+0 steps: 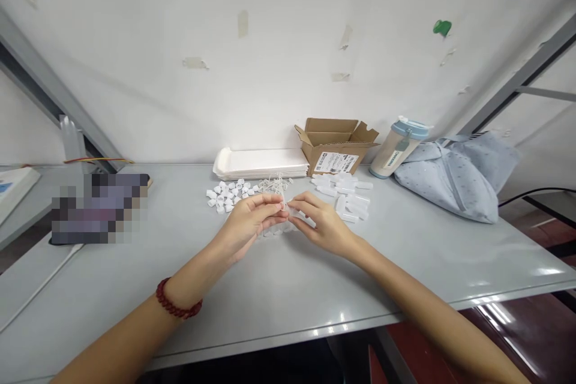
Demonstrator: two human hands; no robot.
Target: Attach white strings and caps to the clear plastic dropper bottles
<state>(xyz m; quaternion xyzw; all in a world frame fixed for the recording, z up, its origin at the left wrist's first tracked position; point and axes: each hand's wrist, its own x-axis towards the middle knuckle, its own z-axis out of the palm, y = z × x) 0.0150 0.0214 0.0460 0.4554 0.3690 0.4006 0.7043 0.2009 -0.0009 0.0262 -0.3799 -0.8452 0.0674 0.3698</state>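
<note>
My left hand [249,222], a red bracelet at its wrist, pinches a small whitish translucent plastic piece [284,206] between thumb and fingers. From the other side my right hand [324,227] closes its fingertips on the same piece, which the fingers partly cover. Just behind the hands lies a tangle of thin white stemmed parts [275,183]. Small white caps [228,193] are scattered to the left of it. On the right, several translucent plastic tubes [355,207] lie in a loose heap. Under the fingertips, some clear pieces [275,230] rest on the grey table [279,300].
Against the wall stand a stack of white trays [265,162] and an open cardboard box [337,153]. A tilted blue-lidded tumbler [398,147] leans by a light blue fabric bag [450,177]. At left lies a pixelated dark object [101,210] with a white cable [42,285].
</note>
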